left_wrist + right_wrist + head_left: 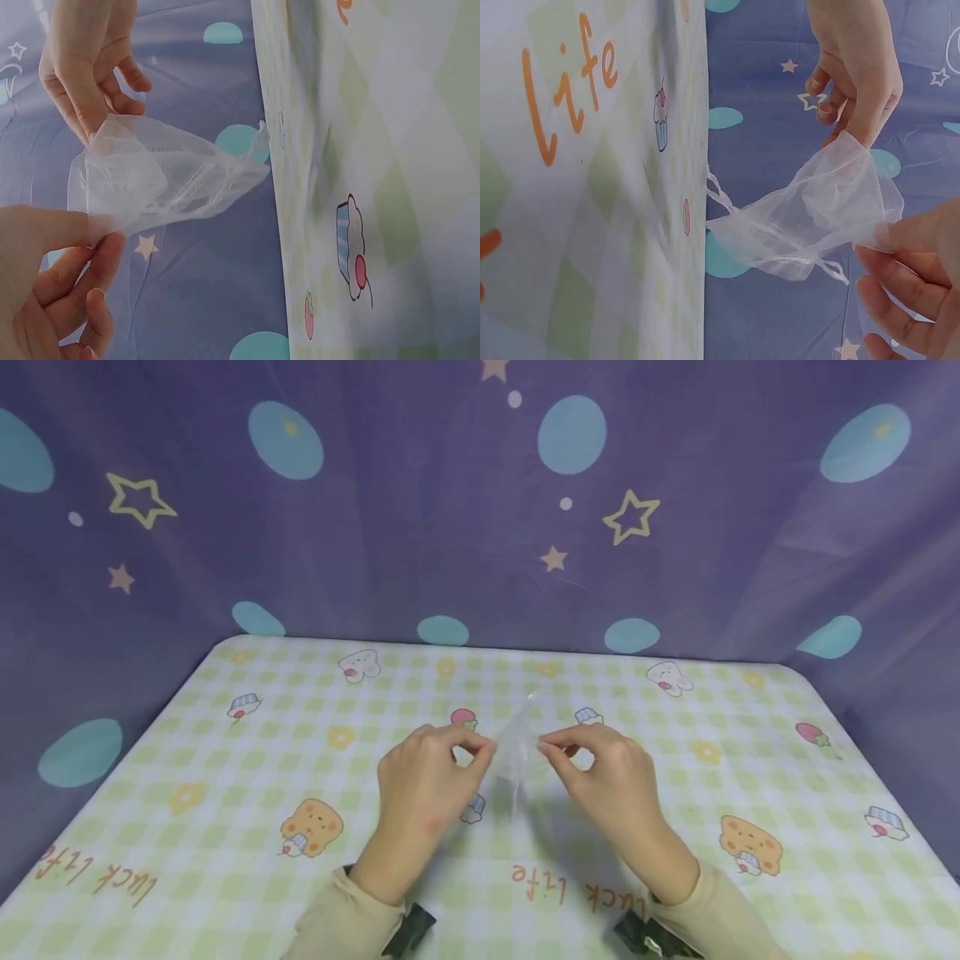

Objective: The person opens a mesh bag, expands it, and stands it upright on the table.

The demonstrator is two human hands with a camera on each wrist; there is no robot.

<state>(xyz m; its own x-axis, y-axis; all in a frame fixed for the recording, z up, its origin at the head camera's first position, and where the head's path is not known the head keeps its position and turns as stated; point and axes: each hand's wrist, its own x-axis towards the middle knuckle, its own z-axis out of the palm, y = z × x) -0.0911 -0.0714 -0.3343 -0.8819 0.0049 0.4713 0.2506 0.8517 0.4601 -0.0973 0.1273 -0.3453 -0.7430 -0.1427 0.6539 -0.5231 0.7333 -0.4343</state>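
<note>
Between my two hands hangs a small sheer white organza drawstring bag (513, 752), above the table. Its upper edge is pinched on one side by the thumb and index finger of my left hand (426, 789). The right hand (621, 781) pinches the opposite side the same way. In the left wrist view the see-through mesh bag (157, 169) spreads between both hands and narrows toward the table side, with white cords running across it. A loose looped cord end (834, 271) sticks out from the bag in the right wrist view.
A table with a green-and-white checked cloth (225, 752) printed with bears, cupcakes and flowers lies beneath the hands. Behind it hangs a purple curtain (450, 527) with stars and teal ovals. Dark straps (411, 931) sit by the beige sleeves (341, 922).
</note>
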